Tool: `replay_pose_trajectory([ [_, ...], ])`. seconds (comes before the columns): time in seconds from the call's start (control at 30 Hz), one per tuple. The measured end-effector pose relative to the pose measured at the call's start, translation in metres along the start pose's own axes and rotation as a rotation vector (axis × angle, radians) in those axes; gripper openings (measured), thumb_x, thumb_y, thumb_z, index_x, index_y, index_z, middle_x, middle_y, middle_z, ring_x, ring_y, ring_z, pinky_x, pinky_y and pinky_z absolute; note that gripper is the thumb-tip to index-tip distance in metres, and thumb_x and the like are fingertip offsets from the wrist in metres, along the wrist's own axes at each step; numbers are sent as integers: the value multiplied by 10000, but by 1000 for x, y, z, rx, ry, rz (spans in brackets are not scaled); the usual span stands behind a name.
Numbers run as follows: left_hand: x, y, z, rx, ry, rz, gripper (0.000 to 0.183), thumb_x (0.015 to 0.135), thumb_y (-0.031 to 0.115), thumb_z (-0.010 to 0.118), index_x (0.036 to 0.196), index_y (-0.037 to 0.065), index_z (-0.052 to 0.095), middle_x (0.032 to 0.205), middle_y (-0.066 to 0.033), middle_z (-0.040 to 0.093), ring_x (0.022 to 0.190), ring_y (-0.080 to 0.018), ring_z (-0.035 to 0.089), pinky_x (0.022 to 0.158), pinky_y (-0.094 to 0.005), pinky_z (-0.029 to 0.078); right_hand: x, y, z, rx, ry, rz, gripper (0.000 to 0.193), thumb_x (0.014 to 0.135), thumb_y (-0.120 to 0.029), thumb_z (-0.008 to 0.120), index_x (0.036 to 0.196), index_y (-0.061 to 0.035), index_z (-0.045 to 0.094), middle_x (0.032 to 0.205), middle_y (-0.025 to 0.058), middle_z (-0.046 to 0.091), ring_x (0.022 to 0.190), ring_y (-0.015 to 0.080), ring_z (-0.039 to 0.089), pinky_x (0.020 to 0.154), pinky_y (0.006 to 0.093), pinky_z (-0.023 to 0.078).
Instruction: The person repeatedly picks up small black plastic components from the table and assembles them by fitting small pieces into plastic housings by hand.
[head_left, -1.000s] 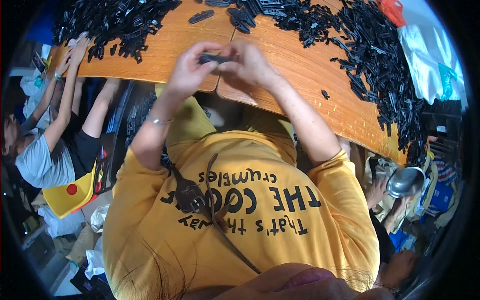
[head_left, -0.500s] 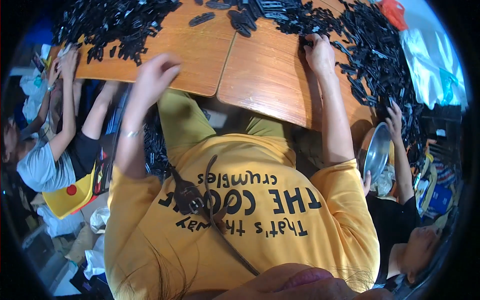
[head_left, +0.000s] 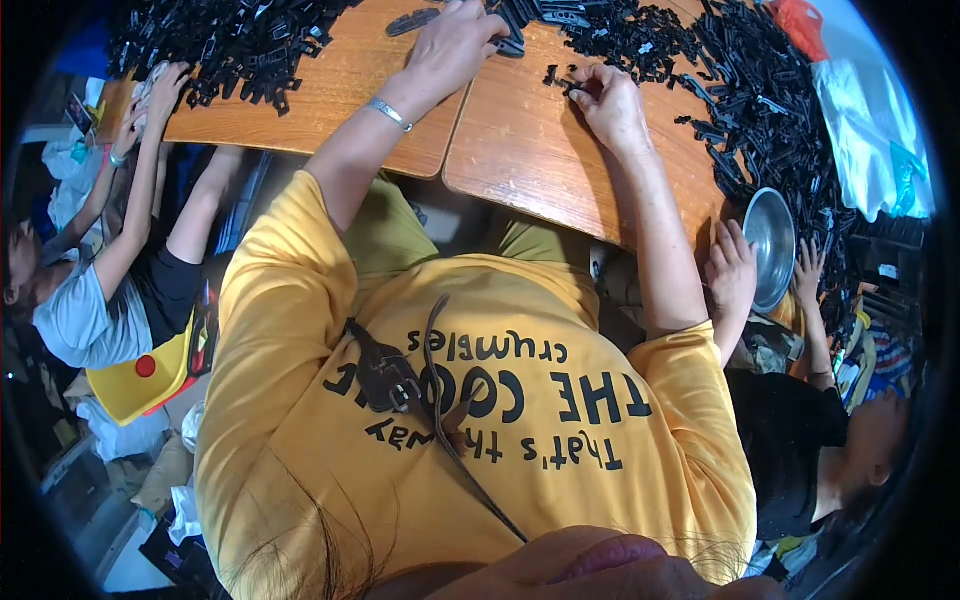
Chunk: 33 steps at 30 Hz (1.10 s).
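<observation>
Black plastic everywhere, and the left hand arches over the long pieces at the far side of the counter, its grip hidden; the right hand curls down at small bits, and I can't tell whether one is pinched. Separate heaps probably keep the kinds apart, leaving bare wood for working. Those long pieces look slim, dark and faintly shiny.
</observation>
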<state>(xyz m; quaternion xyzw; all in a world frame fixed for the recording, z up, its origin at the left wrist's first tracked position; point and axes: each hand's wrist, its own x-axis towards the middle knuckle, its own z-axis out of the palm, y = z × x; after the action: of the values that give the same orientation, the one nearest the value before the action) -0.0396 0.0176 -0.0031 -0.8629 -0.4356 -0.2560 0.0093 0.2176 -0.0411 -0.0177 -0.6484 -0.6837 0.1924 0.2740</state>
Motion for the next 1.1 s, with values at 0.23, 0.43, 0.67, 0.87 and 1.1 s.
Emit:
replay_pose_trajectory([
  [0.23,-11,-7,1,-69,-18,-10,188,844,145,807,1002,92,721,947,-75,638,981,-289,636,836,-413,543,-6,-17,-7,-162,-38,-97,165,814,-16,752,973,-22,713,945,172,742,872,312,736,788,413,580],
  [0.43,-31,3,7,-755,-24,-398,120,928,130,766,974,40,702,914,-42,723,824,-161,685,735,-285,543,-17,-38,-3,115,70,-73,166,819,-45,806,950,-23,708,851,121,726,742,233,711,692,349,574],
  [0.67,-37,30,-23,-1478,-131,-640,194,1024,188,669,1157,50,641,1084,-98,766,902,-135,739,722,-235,550,-29,-76,-2,290,264,-295,166,823,25,808,883,-10,657,829,84,648,694,156,656,626,281,541],
  [0.87,-38,38,-35,-1723,-154,-619,210,1052,242,625,1195,89,641,1079,-93,765,917,-161,754,715,-246,548,-32,-89,-10,322,326,-474,153,836,41,793,884,-12,657,858,89,663,708,167,665,626,280,545],
  [1.1,-38,40,-39,-1763,-140,-631,223,1057,232,615,1228,94,644,1113,-84,754,934,-174,752,768,-254,566,-35,-93,-14,287,352,-572,165,813,88,763,891,-22,669,894,98,680,774,210,680,660,304,560],
])
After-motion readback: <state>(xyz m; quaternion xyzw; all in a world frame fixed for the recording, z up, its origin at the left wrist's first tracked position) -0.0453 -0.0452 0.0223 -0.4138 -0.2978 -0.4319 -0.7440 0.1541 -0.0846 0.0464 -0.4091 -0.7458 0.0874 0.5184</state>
